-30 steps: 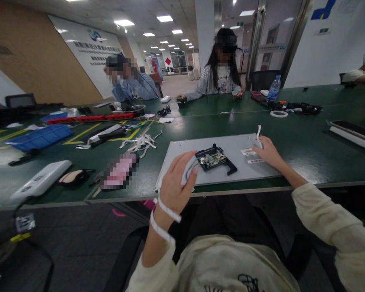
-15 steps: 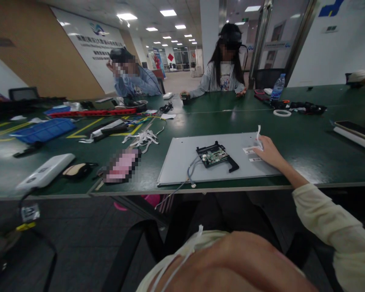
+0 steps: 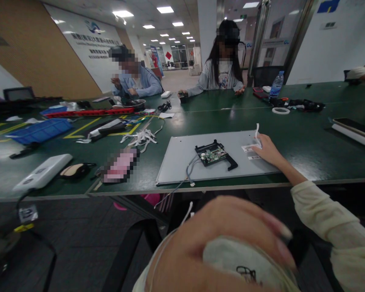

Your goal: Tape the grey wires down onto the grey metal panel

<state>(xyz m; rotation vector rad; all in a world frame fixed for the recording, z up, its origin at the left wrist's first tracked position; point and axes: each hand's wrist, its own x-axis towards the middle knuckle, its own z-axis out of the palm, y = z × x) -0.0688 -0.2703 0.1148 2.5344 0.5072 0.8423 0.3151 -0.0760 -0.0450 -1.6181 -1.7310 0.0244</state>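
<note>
My right hand (image 3: 268,149) is at the right side of a flat grey panel (image 3: 176,162), its fingers closed on a white strip (image 3: 257,129) that sticks up above them. White printed labels (image 3: 248,149) lie on the panel beside these fingers. A green circuit board (image 3: 213,155) in a black plastic frame (image 3: 232,162) rests on the panel's middle, with grey cables (image 3: 188,170) hanging over the table edge. Close to the camera, my left hand (image 3: 222,231) is raised in front of my shirt. Its fingers are curved and apart from the thumb, slightly blurred, with nothing seen in them.
Left of the panel lie a pink, blurred-out object (image 3: 120,165), a pile of white strips (image 3: 142,138), a white power strip (image 3: 42,172) and a blue bin (image 3: 41,130). A phone (image 3: 357,126) lies far right. Two people sit across the green table (image 3: 307,142).
My left hand has risen and turned, and its thumb and fingers now show. The right hand keeps its place with the strip. Across the table, one person's hand has come down from the face.
</note>
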